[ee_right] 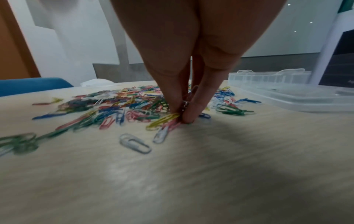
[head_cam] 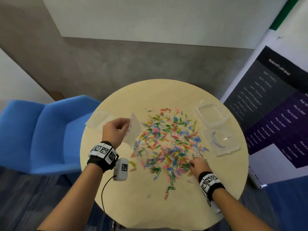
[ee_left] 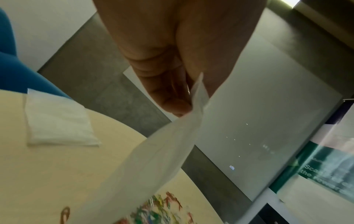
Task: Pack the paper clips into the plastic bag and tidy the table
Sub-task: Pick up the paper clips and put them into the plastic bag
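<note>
**Bag raised, clips pinched**

Head view: the left hand (head_cam: 116, 129) held the bag (head_cam: 134, 130) above the table (head_cam: 166, 205), left of the clips (head_cam: 168, 144); the right hand (head_cam: 199, 165) reached into their near edge.
Left wrist: fingers (ee_left: 168, 97) pinched the bag's top.
Right wrist: fingertips (ee_right: 188, 116) pinched several clips against the table.

The paper clips (head_cam: 168, 142) are a mix of pink, blue, green, yellow, red and white, strewn on a pale beige round table (head_cam: 166, 205) with faint wood grain. The plastic bag (head_cam: 134, 129) is translucent milky white, and the plastic box (head_cam: 210, 114) and its lid (head_cam: 220, 142) are clear. The armchair (head_cam: 41, 134) is bright blue, both wristbands (head_cam: 104, 151) are black with black-and-white square markers, and the poster (head_cam: 273, 105) is black and purple with white lettering.
</note>
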Action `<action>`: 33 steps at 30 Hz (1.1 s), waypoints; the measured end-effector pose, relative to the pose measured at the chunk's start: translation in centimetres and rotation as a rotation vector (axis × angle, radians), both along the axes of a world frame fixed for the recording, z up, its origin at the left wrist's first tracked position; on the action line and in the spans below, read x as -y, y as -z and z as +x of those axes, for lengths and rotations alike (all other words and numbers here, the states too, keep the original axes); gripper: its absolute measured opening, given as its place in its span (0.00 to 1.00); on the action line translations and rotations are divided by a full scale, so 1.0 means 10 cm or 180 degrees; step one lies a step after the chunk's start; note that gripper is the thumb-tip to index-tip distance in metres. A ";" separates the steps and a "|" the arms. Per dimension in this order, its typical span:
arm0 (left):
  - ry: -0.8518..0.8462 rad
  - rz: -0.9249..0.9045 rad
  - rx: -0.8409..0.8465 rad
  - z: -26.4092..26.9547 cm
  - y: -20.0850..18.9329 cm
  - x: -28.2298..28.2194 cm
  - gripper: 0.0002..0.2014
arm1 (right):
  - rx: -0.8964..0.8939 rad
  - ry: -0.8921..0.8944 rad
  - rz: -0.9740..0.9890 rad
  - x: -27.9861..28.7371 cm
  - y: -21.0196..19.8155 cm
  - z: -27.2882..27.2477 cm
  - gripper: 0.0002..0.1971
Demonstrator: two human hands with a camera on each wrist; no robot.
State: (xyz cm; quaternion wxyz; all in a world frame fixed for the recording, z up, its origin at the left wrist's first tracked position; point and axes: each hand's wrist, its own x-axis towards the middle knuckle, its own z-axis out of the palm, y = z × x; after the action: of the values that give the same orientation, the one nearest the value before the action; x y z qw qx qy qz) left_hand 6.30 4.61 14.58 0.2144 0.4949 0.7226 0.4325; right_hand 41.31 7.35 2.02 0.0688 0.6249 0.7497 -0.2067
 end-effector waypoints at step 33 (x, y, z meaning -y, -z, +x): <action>0.0686 0.0021 0.0182 1.36 -0.02 -0.37 0.07 | -0.4945 0.1648 -0.1481 -0.54 -1.12 -0.52 0.09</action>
State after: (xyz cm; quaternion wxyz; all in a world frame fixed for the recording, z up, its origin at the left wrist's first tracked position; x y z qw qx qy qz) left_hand 19.90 8.34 14.82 0.2785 0.5578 0.6573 0.4233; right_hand 36.15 12.71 13.24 -0.3880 0.4273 0.3560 -0.7349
